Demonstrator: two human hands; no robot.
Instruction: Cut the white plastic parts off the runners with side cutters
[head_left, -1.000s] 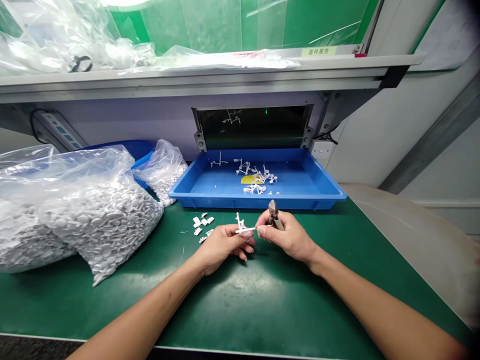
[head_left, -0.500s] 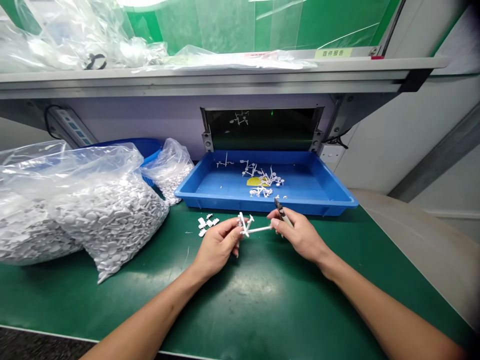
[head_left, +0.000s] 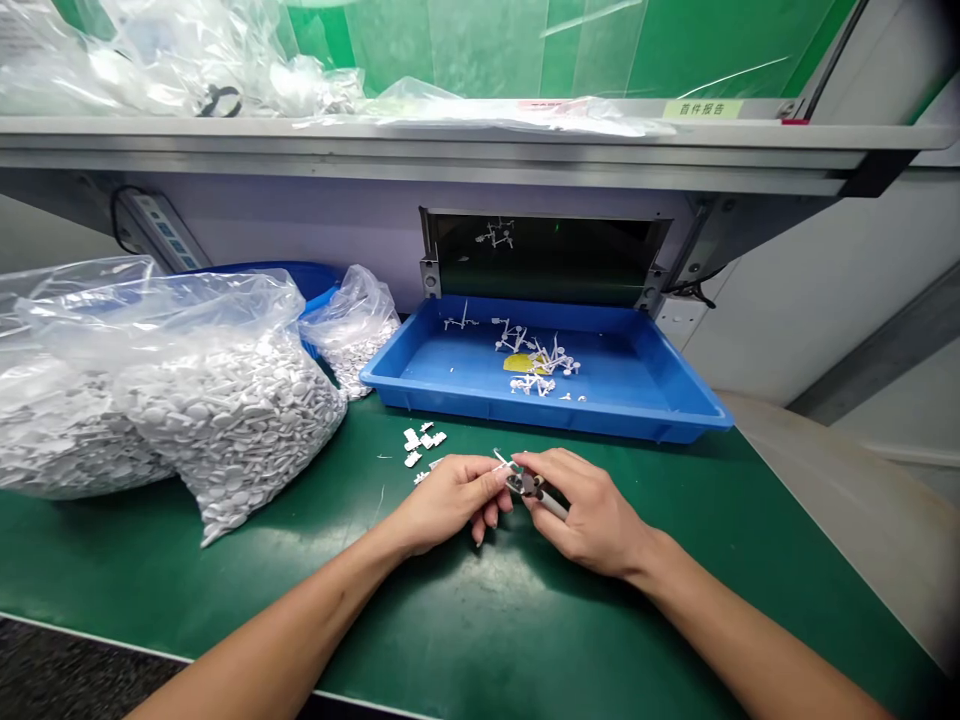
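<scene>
Pliers (head_left: 531,487) now at white piece (head_left: 503,460)

The right hand (head_left: 592,510) has swung the cutting pliers (head_left: 550,502) from pointing away round to the white plastic sprue (head_left: 504,461) at the left hand (head_left: 450,503).

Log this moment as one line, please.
left hand: holding white plastic piece | right hand: holding cutters at piece | blue tray: ahead, white parts inside

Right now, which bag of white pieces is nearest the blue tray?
The small bag beside the left end of the tray; the larger bags lie farther left.
</scene>
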